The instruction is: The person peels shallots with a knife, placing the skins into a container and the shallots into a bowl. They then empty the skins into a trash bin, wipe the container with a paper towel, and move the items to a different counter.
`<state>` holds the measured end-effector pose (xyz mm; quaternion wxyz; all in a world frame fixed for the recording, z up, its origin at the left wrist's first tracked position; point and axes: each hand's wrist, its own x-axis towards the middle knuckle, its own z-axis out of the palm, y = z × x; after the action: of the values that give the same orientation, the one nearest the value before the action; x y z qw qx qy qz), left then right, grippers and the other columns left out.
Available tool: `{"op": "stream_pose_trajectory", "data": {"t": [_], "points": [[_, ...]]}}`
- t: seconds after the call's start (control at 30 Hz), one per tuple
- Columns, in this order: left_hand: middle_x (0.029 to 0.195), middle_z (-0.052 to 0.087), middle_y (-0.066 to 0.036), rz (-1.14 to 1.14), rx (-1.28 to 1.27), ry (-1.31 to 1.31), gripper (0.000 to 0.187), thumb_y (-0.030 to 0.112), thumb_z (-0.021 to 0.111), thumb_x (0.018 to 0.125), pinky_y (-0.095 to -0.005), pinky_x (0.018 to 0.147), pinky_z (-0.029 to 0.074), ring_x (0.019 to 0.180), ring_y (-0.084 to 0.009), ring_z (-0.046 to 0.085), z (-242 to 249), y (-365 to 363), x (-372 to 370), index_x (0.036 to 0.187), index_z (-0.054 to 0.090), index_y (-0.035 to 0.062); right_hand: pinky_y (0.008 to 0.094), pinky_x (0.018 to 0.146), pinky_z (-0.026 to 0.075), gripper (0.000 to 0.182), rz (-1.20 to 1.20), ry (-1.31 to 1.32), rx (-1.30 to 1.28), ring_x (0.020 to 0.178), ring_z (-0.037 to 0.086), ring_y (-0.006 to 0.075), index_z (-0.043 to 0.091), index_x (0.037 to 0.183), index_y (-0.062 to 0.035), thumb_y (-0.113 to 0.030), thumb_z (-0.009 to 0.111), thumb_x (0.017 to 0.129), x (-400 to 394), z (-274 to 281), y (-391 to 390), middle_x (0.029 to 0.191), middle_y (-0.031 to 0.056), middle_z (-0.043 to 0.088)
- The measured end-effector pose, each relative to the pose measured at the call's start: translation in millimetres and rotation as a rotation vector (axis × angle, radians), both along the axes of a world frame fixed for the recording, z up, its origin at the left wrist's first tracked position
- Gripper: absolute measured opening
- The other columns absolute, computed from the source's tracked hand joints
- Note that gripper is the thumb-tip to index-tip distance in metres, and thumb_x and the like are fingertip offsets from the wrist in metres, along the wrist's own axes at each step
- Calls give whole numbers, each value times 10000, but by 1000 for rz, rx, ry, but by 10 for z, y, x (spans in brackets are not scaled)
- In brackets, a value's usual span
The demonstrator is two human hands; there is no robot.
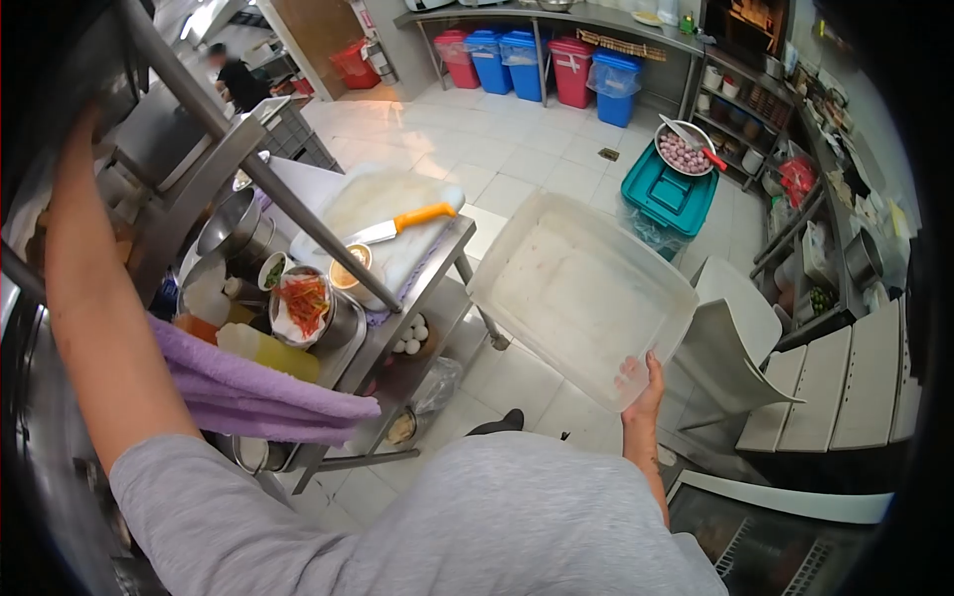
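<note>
My right hand grips the near right corner of a translucent plastic container, fingers showing through its wall. The container is tilted, its inside turned toward me, with nothing but smears in it. My left arm stretches up past the steel shelf at the far left. Its hand is lost in the dark, blurred edge of the view, so its fingers do not show.
Left, a steel table holds a cutting board, an orange-handled knife, bowls and a purple towel. Right are a white chair and a teal-lidded bin bearing a bowl. A person stands far off.
</note>
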<state>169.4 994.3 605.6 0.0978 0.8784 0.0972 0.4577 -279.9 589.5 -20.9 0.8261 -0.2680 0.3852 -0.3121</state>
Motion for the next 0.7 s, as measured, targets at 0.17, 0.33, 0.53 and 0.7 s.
{"op": "stream_pose_trajectory", "data": {"t": [0.17, 0.33, 0.53, 0.7], "points": [[879, 629, -185, -12, -7, -3, 224, 129, 522, 831, -394, 712, 472, 810, -307, 597, 21, -54, 71, 940, 664, -5, 354, 706, 419, 571, -72, 58, -18, 906, 515, 221, 486, 1141, -69, -430, 692, 749, -67, -8, -54, 1053, 133, 537], [856, 624, -171, -20, -19, -6, 218, 132, 523, 836, -385, 686, 468, 776, -294, 589, -50, -101, 84, 930, 661, -8, 358, 701, 416, 588, -98, 70, -21, 894, 509, 224, 481, 1163, -72, -431, 691, 748, -109, -84, -126, 1055, 139, 535], [830, 618, -155, -30, -26, -14, 213, 136, 524, 842, -375, 655, 463, 735, -279, 579, -90, -143, 129, 920, 658, -11, 357, 695, 413, 586, -125, 98, -27, 907, 500, 227, 483, 1161, -81, -429, 696, 741, -105, -33, -137, 1060, 142, 529], [807, 613, -141, -51, -32, -23, 209, 138, 526, 847, -366, 630, 459, 701, -266, 571, -115, -185, 147, 911, 655, -14, 363, 723, 401, 593, -125, 125, -25, 938, 495, 235, 490, 1162, -90, -435, 702, 730, -128, -79, -141, 1099, 145, 522]]}}
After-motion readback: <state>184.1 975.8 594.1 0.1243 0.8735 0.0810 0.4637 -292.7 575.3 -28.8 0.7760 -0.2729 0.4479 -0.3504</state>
